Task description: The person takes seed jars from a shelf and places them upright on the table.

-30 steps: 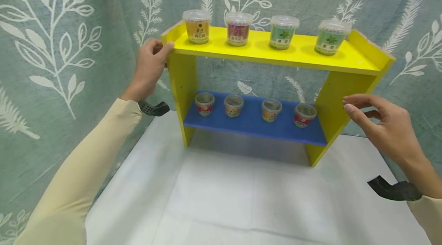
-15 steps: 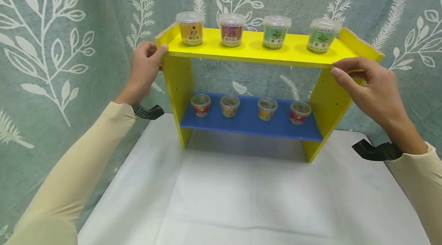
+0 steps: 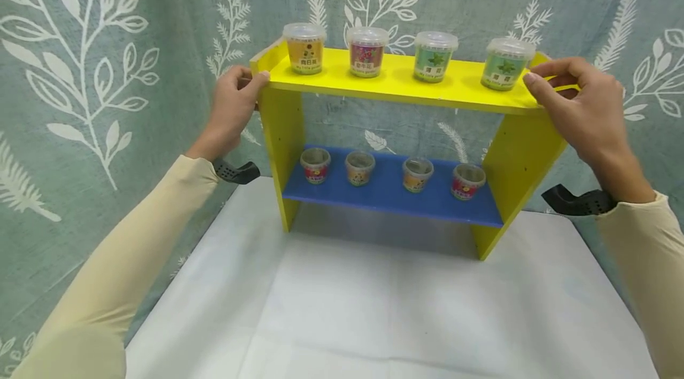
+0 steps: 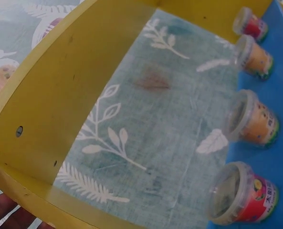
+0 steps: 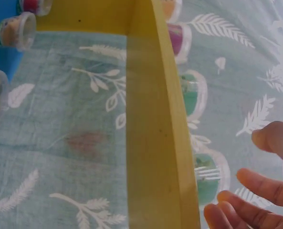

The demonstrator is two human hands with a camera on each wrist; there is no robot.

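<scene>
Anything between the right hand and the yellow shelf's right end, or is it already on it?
Nothing visible in the way. The right hand is at the yellow shelf, fingers curled round its right end. The nearest green-labelled cup stands just inboard, seemingly clear of the fingers.

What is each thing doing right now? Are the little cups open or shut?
Left hand: grips the rack's left end.
Right hand: holds the rack's right end.
Rack: upright on the table.
Top cups: upright, lids on.
Bottom cups: upright on the blue shelf.
</scene>
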